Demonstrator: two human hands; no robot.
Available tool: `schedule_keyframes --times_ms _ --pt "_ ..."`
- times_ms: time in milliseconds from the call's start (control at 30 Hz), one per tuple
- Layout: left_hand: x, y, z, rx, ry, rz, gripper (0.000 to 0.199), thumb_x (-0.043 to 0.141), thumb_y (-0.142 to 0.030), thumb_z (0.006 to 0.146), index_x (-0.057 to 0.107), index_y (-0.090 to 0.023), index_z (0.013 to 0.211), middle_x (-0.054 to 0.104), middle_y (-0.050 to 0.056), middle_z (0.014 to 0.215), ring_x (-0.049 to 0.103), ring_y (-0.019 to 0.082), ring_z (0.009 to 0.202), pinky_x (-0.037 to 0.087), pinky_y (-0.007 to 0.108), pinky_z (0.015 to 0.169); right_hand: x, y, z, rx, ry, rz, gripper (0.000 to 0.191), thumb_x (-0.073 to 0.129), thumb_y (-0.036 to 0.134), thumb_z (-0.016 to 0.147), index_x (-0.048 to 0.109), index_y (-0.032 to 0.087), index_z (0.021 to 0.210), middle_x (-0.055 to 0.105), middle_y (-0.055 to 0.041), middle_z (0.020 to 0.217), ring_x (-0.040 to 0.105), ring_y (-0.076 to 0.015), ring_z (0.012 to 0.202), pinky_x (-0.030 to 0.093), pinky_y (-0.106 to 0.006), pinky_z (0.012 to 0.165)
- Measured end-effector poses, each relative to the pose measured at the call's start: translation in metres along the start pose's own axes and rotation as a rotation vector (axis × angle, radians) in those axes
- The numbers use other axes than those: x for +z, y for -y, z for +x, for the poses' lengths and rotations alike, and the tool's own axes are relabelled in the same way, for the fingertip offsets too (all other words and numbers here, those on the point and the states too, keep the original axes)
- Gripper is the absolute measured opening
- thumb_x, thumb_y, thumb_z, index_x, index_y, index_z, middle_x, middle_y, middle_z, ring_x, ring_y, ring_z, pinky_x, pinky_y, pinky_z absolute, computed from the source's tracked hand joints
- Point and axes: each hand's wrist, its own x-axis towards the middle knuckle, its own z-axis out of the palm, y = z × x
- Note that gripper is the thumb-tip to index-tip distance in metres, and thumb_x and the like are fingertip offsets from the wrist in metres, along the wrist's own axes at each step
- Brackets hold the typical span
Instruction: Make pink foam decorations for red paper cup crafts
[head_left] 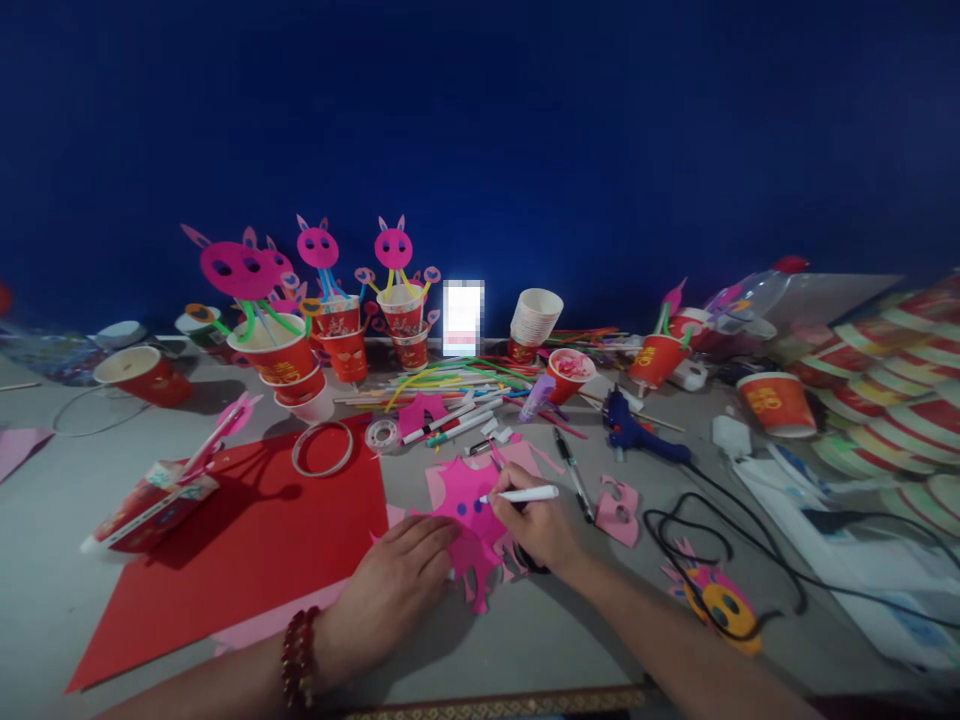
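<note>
Bright pink cut paper (455,488) lies on the table in front of me, bearing a few dark blue spots. My right hand (534,522) grips a white marker (529,494), its tip over the paper near those spots. Flat on the paper's left edge rests my left hand (409,570), fingers stretched out, holding nothing. More pink paper scraps lie under and around the cut paper. To the right are a black pen (573,472) and a light pink offcut (618,508) with holes.
A red sheet (255,550) spreads on the left beneath a tipped cup figure (157,505). Cup figures with pink heads (394,248) stand behind. On the right are a blue glue gun (637,430), its looping black cord (739,505) and stacked cups (892,350). Several markers (461,420) lie ahead.
</note>
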Motion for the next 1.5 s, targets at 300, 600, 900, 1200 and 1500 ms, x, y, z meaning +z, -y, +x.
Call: schedule_keyframes --times_ms 300,600,900,1200,1500 --pt "0.0013 0.0006 -0.0003 0.005 0.022 0.02 0.026 0.051 -0.022 0.099 0.057 -0.017 0.123 0.061 0.01 0.133 0.054 0.025 0.125 0.046 0.046 0.107 -0.0012 0.0015 0.0003 0.006 0.009 -0.004 0.016 0.052 0.025 0.088 0.048 0.024 0.072 0.047 0.0056 0.059 0.045 -0.0141 0.055 0.035 -0.025 0.055" --pt "-0.0012 -0.0012 0.0012 0.001 -0.013 0.008 0.025 0.053 -0.017 0.096 0.059 -0.017 0.12 0.063 0.009 0.13 0.055 0.024 0.123 0.048 0.045 0.105 -0.002 0.0031 0.0006 0.0 -0.02 0.052 0.019 0.051 0.024 0.086 0.045 0.024 0.068 0.043 0.0056 0.058 0.043 -0.0141 0.054 0.033 -0.025 0.054" --pt "-0.0006 -0.0016 0.0008 -0.013 0.008 0.003 0.025 0.048 -0.02 0.099 0.059 -0.017 0.121 0.062 0.01 0.132 0.054 0.025 0.124 0.047 0.046 0.105 -0.0005 0.0005 -0.0009 -0.005 0.042 0.036 0.017 0.052 0.023 0.087 0.047 0.024 0.07 0.048 0.0058 0.06 0.046 -0.0137 0.056 0.035 -0.024 0.056" --pt "0.0011 0.0001 0.0001 -0.006 0.033 -0.003 0.023 0.049 -0.02 0.099 0.06 -0.016 0.119 0.061 0.009 0.132 0.053 0.025 0.125 0.047 0.046 0.106 -0.0007 0.0013 -0.0008 0.002 0.059 0.019 0.016 0.053 0.024 0.088 0.05 0.024 0.072 0.051 0.0054 0.061 0.048 -0.0134 0.057 0.036 -0.024 0.056" --pt "0.0006 -0.0003 0.0004 0.003 0.01 0.016 0.023 0.047 -0.02 0.1 0.059 -0.016 0.119 0.061 0.01 0.132 0.054 0.025 0.125 0.047 0.046 0.106 0.0 -0.0012 -0.0003 -0.017 -0.007 0.036 0.018 0.051 0.023 0.087 0.045 0.024 0.07 0.045 0.0058 0.06 0.044 -0.0136 0.056 0.034 -0.025 0.056"
